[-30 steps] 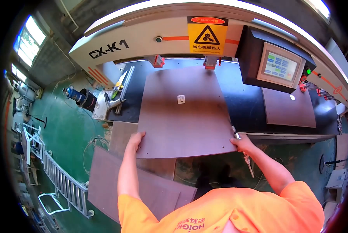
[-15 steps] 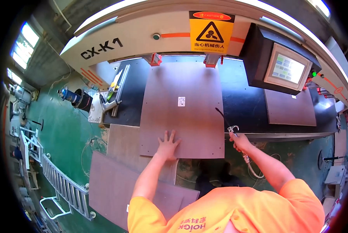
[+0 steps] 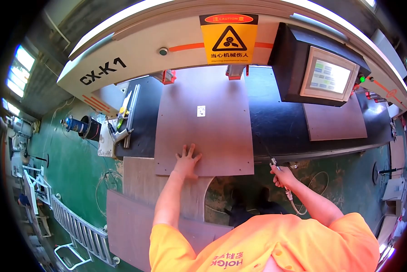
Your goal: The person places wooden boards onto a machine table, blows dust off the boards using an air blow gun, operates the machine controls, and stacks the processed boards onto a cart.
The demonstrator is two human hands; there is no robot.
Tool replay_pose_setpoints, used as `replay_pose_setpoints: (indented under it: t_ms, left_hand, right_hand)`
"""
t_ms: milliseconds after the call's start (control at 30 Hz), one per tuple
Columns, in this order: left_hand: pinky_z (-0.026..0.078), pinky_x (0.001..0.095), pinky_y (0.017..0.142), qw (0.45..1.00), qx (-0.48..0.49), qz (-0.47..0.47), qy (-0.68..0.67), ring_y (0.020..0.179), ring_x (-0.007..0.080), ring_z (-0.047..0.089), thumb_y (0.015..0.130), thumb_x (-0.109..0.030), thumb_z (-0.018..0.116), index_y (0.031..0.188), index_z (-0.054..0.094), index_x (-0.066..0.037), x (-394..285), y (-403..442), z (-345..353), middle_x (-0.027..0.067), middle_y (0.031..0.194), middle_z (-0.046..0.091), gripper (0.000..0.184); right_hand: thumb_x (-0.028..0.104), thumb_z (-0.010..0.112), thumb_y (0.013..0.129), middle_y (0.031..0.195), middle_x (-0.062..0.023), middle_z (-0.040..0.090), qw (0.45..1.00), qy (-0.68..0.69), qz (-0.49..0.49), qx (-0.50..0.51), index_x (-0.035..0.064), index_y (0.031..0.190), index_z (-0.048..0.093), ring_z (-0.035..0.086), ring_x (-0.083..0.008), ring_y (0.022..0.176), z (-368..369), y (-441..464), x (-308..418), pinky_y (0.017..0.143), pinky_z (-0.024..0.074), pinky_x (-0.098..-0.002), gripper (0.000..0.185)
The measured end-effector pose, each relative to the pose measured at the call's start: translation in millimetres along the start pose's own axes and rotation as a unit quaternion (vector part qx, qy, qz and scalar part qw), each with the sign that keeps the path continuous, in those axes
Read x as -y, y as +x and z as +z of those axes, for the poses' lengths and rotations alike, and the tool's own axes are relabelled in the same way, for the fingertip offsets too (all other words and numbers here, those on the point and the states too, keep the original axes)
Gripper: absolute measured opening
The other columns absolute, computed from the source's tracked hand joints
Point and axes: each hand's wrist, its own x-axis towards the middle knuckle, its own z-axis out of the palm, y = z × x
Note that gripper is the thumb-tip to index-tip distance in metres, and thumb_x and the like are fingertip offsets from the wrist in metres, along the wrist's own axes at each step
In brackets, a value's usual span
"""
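Left hand [image 3: 186,162] now spread atop panel [image 3: 212,136], right hand [image 3: 283,177] around air gun [image 3: 273,162], nozzle [image 3: 264,144] indistinct

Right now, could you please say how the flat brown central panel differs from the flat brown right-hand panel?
The central panel juts past the front of the black table; the right-hand panel stops short. The left hand rests on the central panel; no hand touches the right-hand panel. Both are brown and lie flat.
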Motion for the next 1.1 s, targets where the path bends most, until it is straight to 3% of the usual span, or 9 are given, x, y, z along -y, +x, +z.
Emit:
replay_pose_setpoints:
  t_ms: [300,533,600,667,733,800,833,967,1100]
  left_hand:
    - [0.024,0.0659,0.108,1.0,0.015,-0.008,0.011,0.144,0.0448,0.002,0.054,-0.039,0.086,0.147,0.034,-0.027,2.2,3.9,-11.4,0.0156,0.159,-0.003,0.108]
    - [0.033,0.0643,0.103,0.998,0.02,-0.02,0.056,0.139,0.0556,0.013,0.055,-0.04,0.086,0.149,0.028,-0.025,-56.7,20.6,-3.0,0.0241,0.157,-0.001,0.111]
    - [0.036,0.062,0.102,0.998,0.031,-0.036,0.028,0.137,0.0584,0.014,0.054,-0.036,0.086,0.149,0.029,-0.025,-68.4,24.0,-17.1,0.0261,0.156,-0.002,0.112]
    - [0.038,0.0628,0.1,0.998,0.038,-0.017,0.052,0.135,0.06,0.016,0.056,-0.041,0.086,0.149,0.028,-0.027,-58.6,32.5,-4.6,0.0267,0.156,-0.001,0.11]
    - [0.04,0.062,0.099,0.997,0.045,-0.009,0.06,0.135,0.06,0.017,0.057,-0.044,0.085,0.148,0.029,-0.029,-57.4,31.9,-8.2,0.0263,0.156,0.0,0.108]
    - [0.039,0.0615,0.1,0.997,0.036,-0.015,0.06,0.136,0.0591,0.016,0.056,-0.045,0.085,0.148,0.03,-0.029,-59.3,29.4,-3.2,0.0254,0.156,0.0,0.108]
    - [0.039,0.0613,0.1,0.997,0.028,-0.018,0.062,0.136,0.0586,0.016,0.056,-0.046,0.085,0.148,0.03,-0.029,-58.8,31.3,-3.5,0.025,0.156,0.0,0.109]
    - [0.036,0.0584,0.104,0.998,0.014,-0.026,0.054,0.137,0.0565,0.015,0.055,-0.048,0.084,0.149,0.029,-0.028,-58.5,32.3,6.6,0.0224,0.157,0.002,0.111]
    - [0.032,0.0528,0.109,0.998,0.009,-0.036,0.057,0.14,0.0509,0.015,0.061,-0.044,0.081,0.149,0.028,-0.022,-85.5,22.4,-2.7,0.0198,0.157,0.006,0.106]
  right_hand:
    - [0.047,0.048,0.097,0.062,-0.0049,0.058,0.999,0.039,-0.027,-0.005,0.0019,0.102,0.058,0.056,-0.0127,0.046,-14.1,-7.3,-3.3,0.039,0.0396,-0.0244,0.047]
    - [0.047,0.049,0.097,0.06,-0.0053,0.056,0.996,0.061,-0.025,-0.056,0.0039,0.099,0.06,0.054,-0.0131,0.043,-58.9,-32.8,-27.5,0.038,0.0388,-0.0255,0.045]
    - [0.051,0.049,0.096,0.057,-0.0021,0.048,0.989,0.093,0.001,-0.117,0.0064,0.098,0.06,0.045,-0.0113,0.04,-100.9,-52.5,-41.2,0.036,0.0349,-0.0255,0.046]
    - [0.058,0.047,0.094,0.054,0.0025,0.037,0.954,0.19,0.065,-0.224,0.0071,0.095,0.059,0.033,-0.0082,0.038,-161.7,-77.2,-60.8,0.036,0.0292,-0.0257,0.052]
    - [0.059,0.049,0.092,0.052,0.0043,0.038,0.892,0.255,0.023,-0.373,0.0075,0.092,0.059,0.034,-0.008,0.037,-227.7,-93.6,-113.8,0.036,0.0289,-0.0239,0.052]
    - [0.058,0.052,0.091,0.052,0.0064,0.038,0.803,0.402,0.031,-0.44,0.0097,0.09,0.058,0.035,-0.006,0.039,-269.1,-120.2,-140.5,0.036,0.0293,-0.0226,0.049]
    - [0.058,0.053,0.091,0.053,0.0076,0.037,0.793,0.405,0.036,-0.455,0.0113,0.091,0.058,0.036,-0.0049,0.04,-266.9,-136.8,-131.4,0.037,0.0284,-0.0223,0.047]
    - [0.055,0.05,0.094,0.056,0.0069,0.035,0.892,0.335,0.045,-0.302,0.0086,0.1,0.057,0.032,-0.0065,0.041,-227.4,-158.7,-125.3,0.037,0.0271,-0.0247,0.047]
    - [0.047,0.052,0.095,0.055,0.0016,0.044,0.966,0.161,0.002,-0.202,0.0052,0.098,0.061,0.041,-0.0087,0.04,-178.8,-162.3,-136.5,0.038,0.0328,-0.0257,0.043]
